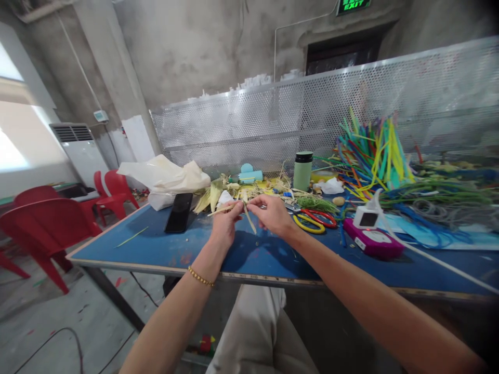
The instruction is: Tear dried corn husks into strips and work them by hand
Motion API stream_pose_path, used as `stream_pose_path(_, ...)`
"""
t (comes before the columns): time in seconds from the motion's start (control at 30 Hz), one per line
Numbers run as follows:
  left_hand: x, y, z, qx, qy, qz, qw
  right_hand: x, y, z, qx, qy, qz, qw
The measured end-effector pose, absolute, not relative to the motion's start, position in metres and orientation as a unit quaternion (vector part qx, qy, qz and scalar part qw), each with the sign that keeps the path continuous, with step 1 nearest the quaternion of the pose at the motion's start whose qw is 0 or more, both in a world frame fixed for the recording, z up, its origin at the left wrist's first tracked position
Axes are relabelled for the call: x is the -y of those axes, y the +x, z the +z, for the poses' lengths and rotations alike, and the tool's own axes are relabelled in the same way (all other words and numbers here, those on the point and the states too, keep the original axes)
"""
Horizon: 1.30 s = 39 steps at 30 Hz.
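Observation:
Above the blue table [156,252], my left hand [226,221] is closed, pinching pale dried husk strips [250,218]. My right hand [271,213] meets it at the same strips, with thumb and forefinger pressed together on them. One strip sticks out to the left, and another slants down between the hands. Just behind lies a heap of dry husks [212,196] and straw bits. Scissors with red and yellow handles [312,221] lie right of my right hand. The fingers partly hide where the strips cross.
A black phone [178,213] and a white plastic bag [163,179] lie to the left. At the right are a green tumbler [303,172], a magenta box [372,240] with a white device [366,217], a white cable [440,259] and colourful strips [384,156]. Red chairs [47,228] stand left.

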State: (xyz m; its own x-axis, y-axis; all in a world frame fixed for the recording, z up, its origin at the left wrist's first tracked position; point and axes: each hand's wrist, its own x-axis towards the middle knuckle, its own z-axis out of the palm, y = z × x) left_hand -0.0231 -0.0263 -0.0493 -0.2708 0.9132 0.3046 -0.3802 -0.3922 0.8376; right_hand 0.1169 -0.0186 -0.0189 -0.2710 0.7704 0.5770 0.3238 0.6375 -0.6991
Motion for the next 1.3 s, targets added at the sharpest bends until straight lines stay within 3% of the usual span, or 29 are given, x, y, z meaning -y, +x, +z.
stream_pose_path(0.13,0.029,-0.02,-0.048,-0.332,0.456,0.743,0.362,0.016,0.114,-0.023,0.71,-0.358,0.368,0.482)
stream_pose_path(0.3,0.033,-0.018,-0.044,-0.319,0.491,0.741,0.329,0.014,0.114,-0.024,0.637,-0.285,0.512,0.501)
stream_pose_path(0.43,0.036,-0.018,-0.042,-0.331,0.518,0.734,0.289,0.013,0.115,-0.023,0.6,-0.246,0.599,0.47)
stream_pose_path(0.8,0.034,-0.018,-0.045,-0.331,0.499,0.745,0.294,0.008,0.115,-0.026,0.645,-0.244,0.518,0.506)
stream_pose_path(1.1,0.032,-0.015,-0.045,-0.241,0.442,0.734,0.456,0.012,0.113,-0.023,0.669,-0.277,0.456,0.517)
stream_pose_path(1.3,0.035,-0.014,-0.041,-0.225,0.422,0.729,0.49,0.01,0.114,-0.025,0.676,-0.282,0.439,0.52)
